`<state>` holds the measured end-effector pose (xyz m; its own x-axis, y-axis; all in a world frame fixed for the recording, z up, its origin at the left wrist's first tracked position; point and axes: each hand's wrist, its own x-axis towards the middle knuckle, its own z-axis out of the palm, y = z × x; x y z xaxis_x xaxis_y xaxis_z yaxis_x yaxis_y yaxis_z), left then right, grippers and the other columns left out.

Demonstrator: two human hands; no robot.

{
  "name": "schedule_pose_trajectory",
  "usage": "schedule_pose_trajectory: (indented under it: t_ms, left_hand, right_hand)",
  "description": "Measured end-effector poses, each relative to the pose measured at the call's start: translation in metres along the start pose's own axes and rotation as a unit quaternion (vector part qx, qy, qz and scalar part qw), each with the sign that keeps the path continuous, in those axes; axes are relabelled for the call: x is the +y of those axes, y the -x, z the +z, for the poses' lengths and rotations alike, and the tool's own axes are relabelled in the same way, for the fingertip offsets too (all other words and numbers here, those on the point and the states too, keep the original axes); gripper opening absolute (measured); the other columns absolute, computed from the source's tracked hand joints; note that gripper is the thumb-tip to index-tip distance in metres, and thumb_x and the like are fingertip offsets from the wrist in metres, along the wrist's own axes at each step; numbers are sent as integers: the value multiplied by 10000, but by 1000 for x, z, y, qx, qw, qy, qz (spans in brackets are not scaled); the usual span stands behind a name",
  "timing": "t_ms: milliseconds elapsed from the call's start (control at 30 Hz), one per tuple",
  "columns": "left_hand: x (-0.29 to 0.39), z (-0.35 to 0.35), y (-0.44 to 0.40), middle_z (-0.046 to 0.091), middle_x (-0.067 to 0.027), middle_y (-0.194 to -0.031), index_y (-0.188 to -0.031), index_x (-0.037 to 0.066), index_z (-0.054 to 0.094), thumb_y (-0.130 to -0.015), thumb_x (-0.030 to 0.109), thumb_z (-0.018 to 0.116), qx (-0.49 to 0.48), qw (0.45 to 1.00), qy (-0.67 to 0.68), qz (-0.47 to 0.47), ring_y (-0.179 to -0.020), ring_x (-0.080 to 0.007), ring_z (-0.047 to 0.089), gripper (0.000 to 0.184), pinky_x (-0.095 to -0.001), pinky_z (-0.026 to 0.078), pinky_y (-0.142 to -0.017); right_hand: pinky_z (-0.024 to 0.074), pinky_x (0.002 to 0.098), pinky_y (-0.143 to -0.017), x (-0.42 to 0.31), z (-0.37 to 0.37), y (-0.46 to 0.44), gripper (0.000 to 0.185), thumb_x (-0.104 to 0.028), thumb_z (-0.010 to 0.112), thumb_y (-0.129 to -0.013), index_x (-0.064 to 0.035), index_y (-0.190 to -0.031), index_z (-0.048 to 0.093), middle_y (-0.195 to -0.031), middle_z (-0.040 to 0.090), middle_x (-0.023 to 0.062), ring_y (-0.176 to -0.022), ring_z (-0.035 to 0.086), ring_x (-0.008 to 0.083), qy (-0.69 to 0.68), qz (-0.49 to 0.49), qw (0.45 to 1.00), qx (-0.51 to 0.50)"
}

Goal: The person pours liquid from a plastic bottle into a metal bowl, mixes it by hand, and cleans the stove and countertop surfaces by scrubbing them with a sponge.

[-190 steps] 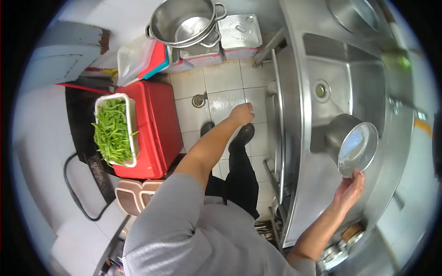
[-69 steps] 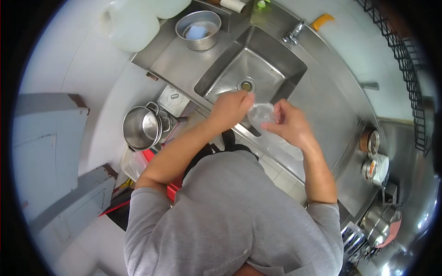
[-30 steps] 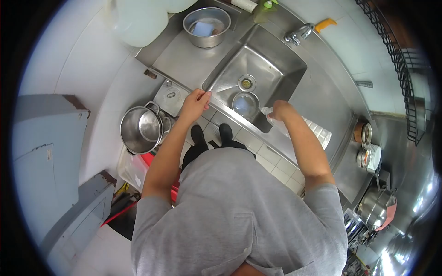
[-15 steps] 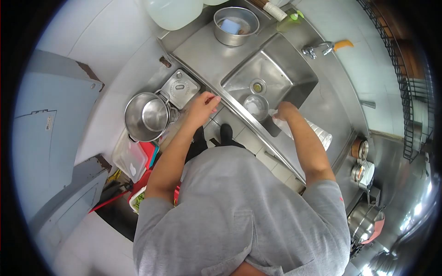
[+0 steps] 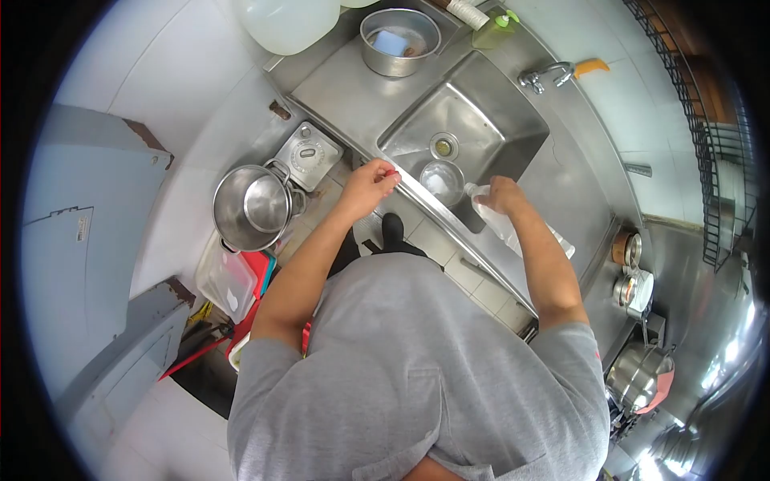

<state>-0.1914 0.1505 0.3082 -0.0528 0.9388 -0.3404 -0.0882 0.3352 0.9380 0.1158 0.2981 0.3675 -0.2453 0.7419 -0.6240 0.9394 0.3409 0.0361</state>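
Note:
My left hand (image 5: 369,192) hovers by the front edge of the sink, its fingertips pinched on a small red cap (image 5: 391,173). Over the sink's right front corner, my right hand (image 5: 503,195) grips a translucent plastic bottle (image 5: 494,223) near its neck. The bottle lies tilted, its mouth pointing toward a round metal bowl (image 5: 455,195), and part of it is hidden behind my forearm. Inside the bowl is something whitish that I cannot make out. The bowl rests in the steel sink (image 5: 491,120), just in front of the drain (image 5: 443,146).
A metal pot (image 5: 400,62) holding a blue sponge (image 5: 391,43) stands behind the sink, left of a green soap bottle (image 5: 495,30). The faucet (image 5: 553,74) is at the back right. To my left are a large steel pot (image 5: 233,210) and a square metal canister (image 5: 309,156).
The red cap now shows in my left fingertips. My right hand and the bottle have shifted slightly, and the bottle's neck now shows beside the bowl. The whole view has shifted a little.

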Motion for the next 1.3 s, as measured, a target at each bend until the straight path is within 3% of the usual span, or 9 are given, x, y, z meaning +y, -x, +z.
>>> schedule_pose_trajectory:
  t_ms: [167, 367, 400, 533, 733, 933, 1033, 1167, 1300]
  left_hand:
    - [11, 24, -8, 732, -111, -1078, -1244, -4, 652, -966, 173, 718, 7, 1000, -16, 24, -848, -155, 682, 335, -308, 563, -761]
    - [22, 64, -27, 736, -137, -1156, -1293, -6, 634, -979, 199, 705, -20, 999, -6, 32, -919, -170, 706, 381, -314, 571, -816]
    - [24, 74, -30, 739, -137, -1152, -1297, -7, 631, -981, 212, 704, -23, 999, 11, 44, -923, -171, 709, 391, -315, 571, -819]
    - [59, 117, -36, 729, -113, -1149, -1323, -20, 609, -1017, 179, 661, -44, 998, 31, 41, -979, -153, 692, 369, -310, 564, -863]
    - [144, 158, 4, 730, -70, -1110, -1301, 10, 659, -1024, 213, 676, -130, 979, 73, 139, -967, -125, 673, 344, -306, 555, -843]
    - [220, 126, 71, 724, -109, -1003, -1101, 27, 738, -945, 186, 699, -59, 879, -310, 358, -862, -230, 690, 226, -365, 542, -769]
    - [221, 77, 131, 697, -143, -972, -1041, 14, 738, -893, 156, 693, -19, 847, -337, 410, -850, -325, 666, 209, -411, 533, -782]
    - [179, 11, 198, 727, -146, -1061, -1059, 4, 736, -864, 72, 679, -5, 866, -375, 331, -999, -356, 679, 214, -420, 537, -864]
    - [78, -44, 222, 735, -135, -1166, -1074, 23, 749, -844, 109, 740, -48, 918, -330, 213, -1077, -356, 679, 245, -429, 543, -915]
  right_hand:
    - [548, 463, -928, 17, -5, 25, 655, -512, 804, -844, 55, -1149, 684, -1132, 725, 253, -1096, 688, 417, -79, 8, 997, 10]
    - [532, 461, -780, 29, 7, 83, 544, -496, 794, -865, 22, -906, 631, -885, 716, 221, -834, 682, 388, -266, 27, 957, 113]
    - [496, 414, -664, 33, 9, 91, 501, -433, 820, -866, -5, -823, 562, -737, 646, 136, -682, 597, 265, -282, 19, 948, 146]
    - [379, 264, -553, 48, 26, 111, 376, -218, 855, -880, -72, -796, 518, -686, 497, -49, -645, 434, 53, -502, -14, 845, 185]
    - [336, 221, -540, 45, 11, 148, 371, -95, 846, -883, -111, -810, 483, -689, 474, -70, -634, 386, 16, -621, -146, 730, 245]
    - [361, 225, -552, 6, -3, 189, 394, -45, 870, -847, -110, -825, 482, -713, 448, -75, -642, 395, 27, -553, -199, 736, 336]
    - [388, 222, -577, -57, 5, 211, 395, -41, 878, -840, -113, -834, 490, -717, 441, -75, -653, 388, 31, -545, -250, 719, 351]
    - [422, 219, -626, -129, 39, 208, 369, 15, 866, -830, -104, -833, 517, -733, 475, -76, -674, 416, 26, -638, -316, 679, 181]
    - [432, 209, -658, -178, 111, 157, 339, -3, 841, -850, -116, -814, 524, -767, 517, -85, -708, 479, 22, -597, -291, 747, -40]
